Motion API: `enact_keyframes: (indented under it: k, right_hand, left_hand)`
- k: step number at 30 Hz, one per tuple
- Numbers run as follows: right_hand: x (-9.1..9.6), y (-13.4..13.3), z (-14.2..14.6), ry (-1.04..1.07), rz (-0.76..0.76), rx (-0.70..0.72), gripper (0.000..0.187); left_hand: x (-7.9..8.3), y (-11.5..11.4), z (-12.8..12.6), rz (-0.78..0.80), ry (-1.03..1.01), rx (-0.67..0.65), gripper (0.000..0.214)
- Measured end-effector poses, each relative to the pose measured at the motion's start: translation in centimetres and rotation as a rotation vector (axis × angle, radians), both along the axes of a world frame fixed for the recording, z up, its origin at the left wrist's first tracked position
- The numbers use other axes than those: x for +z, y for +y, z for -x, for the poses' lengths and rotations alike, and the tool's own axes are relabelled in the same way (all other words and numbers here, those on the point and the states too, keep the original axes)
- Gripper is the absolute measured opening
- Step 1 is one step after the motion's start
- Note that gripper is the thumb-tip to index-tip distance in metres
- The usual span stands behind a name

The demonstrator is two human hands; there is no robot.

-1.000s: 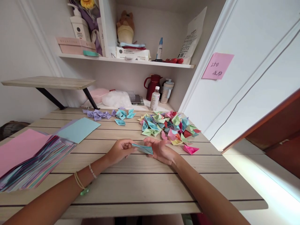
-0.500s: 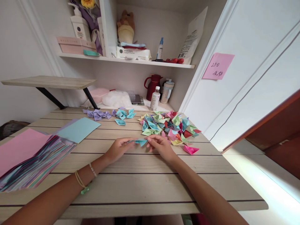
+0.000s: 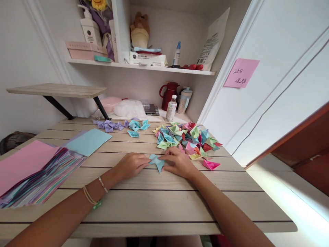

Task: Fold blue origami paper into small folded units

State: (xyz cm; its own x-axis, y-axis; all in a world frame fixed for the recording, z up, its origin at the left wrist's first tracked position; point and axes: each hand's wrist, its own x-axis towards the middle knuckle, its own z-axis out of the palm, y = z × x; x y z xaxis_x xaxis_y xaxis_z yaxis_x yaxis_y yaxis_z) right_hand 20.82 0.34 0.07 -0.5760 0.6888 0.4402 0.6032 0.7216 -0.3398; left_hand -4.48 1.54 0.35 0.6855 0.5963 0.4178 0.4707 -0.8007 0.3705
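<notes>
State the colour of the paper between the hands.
The folded paper is light blue, clearest in the head view.

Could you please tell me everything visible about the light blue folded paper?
The light blue folded paper looks matte and creased, with pointed flaps, one aimed downward in the view. The left hand pinches its left end; the right hand holds its right side, partly covering it. Whether it touches the table is unclear.

Left hand (image 3: 132, 165) and right hand (image 3: 180, 163): two, ours
Light-blue folded paper (image 3: 157, 162): one, in our hands
Light-blue paper boats (image 3: 133, 134): we see at least three, near the desk's (image 3: 154, 206) back edge
Purple folded papers (image 3: 108, 126): several, overlapping
Boat pile (image 3: 176, 130): one, too overlapped for us to count
Magenta paper boat (image 3: 211, 165): one, beside it
Paper stack (image 3: 25, 161): one, toward the left edge
</notes>
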Motion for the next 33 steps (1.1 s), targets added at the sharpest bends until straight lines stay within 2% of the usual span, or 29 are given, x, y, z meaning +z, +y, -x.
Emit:
enact_keyframes:
  k: [3,5,13,16,20,23,27,33]
  right_hand:
    - [0.4,-0.1,0.2,-0.013,-0.034,0.083,0.03]
    - [0.5,-0.2,0.3,-0.013,-0.017,0.138,0.028]
    - [-0.1,-0.1,1.2,-0.002,0.062,0.093,0.029]
    - [0.1,-0.1,1.1,0.013,0.099,0.146,0.028]
    - [0.2,-0.1,1.0,0.001,0.084,0.15,0.038]
    - [0.1,-0.2,1.2,0.019,0.101,0.113,0.028]
    - [-0.3,-0.2,1.8,0.038,0.123,0.012,0.029]
    - [-1.3,0.2,3.0,0.089,0.21,-0.299,0.036]
  left_hand:
    - [-0.1,0.1,0.2,-0.051,0.115,-0.072,0.028]
    - [0.0,0.1,0.2,-0.048,0.117,-0.077,0.029]
    - [0.1,-0.4,-0.6,-0.066,0.147,-0.01,0.022]
    - [-0.3,-0.2,-0.9,-0.009,0.082,0.037,0.024]
    - [-0.5,0.0,-1.2,0.1,-0.021,0.1,0.02]
    - [-0.5,0.1,-1.2,0.152,-0.063,0.116,0.018]
    - [-0.7,0.5,-1.2,0.156,-0.135,0.166,0.021]
    - [-1.9,1.3,-1.2,0.117,-0.164,0.31,0.024]
